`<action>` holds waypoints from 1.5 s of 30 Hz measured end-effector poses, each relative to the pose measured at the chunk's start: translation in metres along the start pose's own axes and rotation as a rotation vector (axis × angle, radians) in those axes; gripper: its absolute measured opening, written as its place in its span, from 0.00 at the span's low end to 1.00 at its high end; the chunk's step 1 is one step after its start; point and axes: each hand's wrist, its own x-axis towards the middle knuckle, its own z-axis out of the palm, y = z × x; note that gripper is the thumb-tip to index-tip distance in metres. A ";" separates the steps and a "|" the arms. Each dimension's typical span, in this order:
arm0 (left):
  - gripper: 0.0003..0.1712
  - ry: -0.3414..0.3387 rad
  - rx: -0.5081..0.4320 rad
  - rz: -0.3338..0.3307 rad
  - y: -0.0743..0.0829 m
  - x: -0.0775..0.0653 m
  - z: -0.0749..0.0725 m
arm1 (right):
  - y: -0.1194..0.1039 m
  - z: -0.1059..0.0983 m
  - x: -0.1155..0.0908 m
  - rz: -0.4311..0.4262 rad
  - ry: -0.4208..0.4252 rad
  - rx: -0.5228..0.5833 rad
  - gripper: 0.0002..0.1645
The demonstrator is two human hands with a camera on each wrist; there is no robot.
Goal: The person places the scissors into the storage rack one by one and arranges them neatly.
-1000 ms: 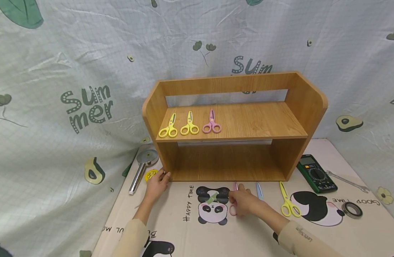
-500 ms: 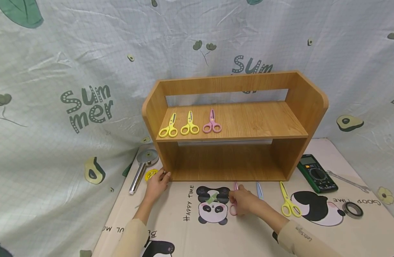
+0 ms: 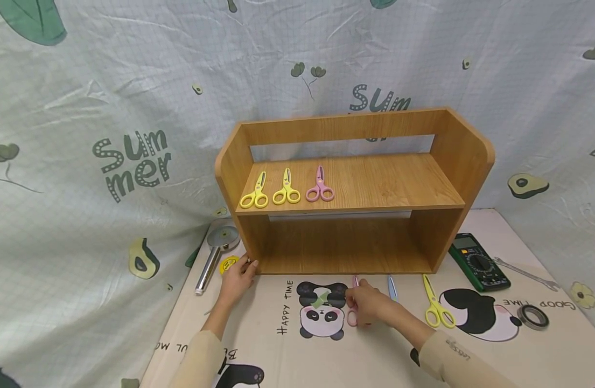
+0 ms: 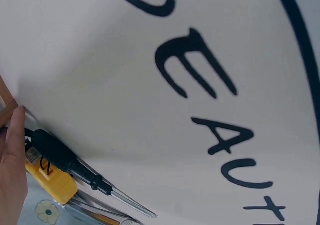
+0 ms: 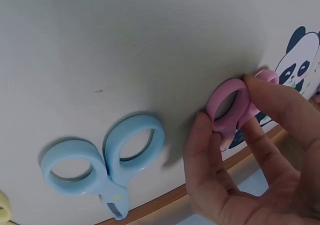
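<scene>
In the right wrist view my right hand (image 5: 270, 155) pinches a handle loop of the pink scissors (image 5: 227, 102) between thumb and fingers; they lie close to the table. The head view shows the right hand (image 3: 367, 303) in front of the wooden shelf (image 3: 350, 208), covering most of these scissors. My left hand (image 3: 238, 277) holds the shelf's lower left corner, its thumb at the front; in the left wrist view only part of that hand (image 4: 12, 170) shows. Light-blue scissors (image 5: 107, 165) lie beside the right hand, yellow scissors (image 3: 438, 307) farther right.
Two yellow scissors and one pink pair (image 3: 320, 186) lie on the upper shelf board. Left stand a magnifying glass (image 3: 215, 258) and a yellow round thing (image 3: 228, 263). Right lie a green multimeter (image 3: 480, 264), a wrench (image 3: 525, 274) and a tape roll (image 3: 532, 317).
</scene>
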 end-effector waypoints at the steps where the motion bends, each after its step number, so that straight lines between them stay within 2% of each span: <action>1: 0.30 0.000 -0.002 0.002 0.000 0.000 0.000 | 0.000 0.000 0.000 -0.003 -0.001 0.001 0.21; 13: 0.29 -0.005 -0.020 0.024 -0.002 0.001 0.001 | 0.000 0.000 -0.001 -0.010 0.004 0.000 0.21; 28: 0.29 -0.005 -0.021 0.005 -0.001 -0.001 0.002 | 0.000 -0.004 -0.007 -0.025 0.008 -0.014 0.21; 34: 0.29 0.001 -0.010 0.020 0.000 -0.003 0.001 | -0.007 -0.012 -0.014 -0.065 -0.005 0.002 0.19; 45: 0.29 0.008 -0.007 0.015 0.000 -0.002 0.000 | -0.027 -0.039 -0.029 -0.158 -0.030 -0.053 0.18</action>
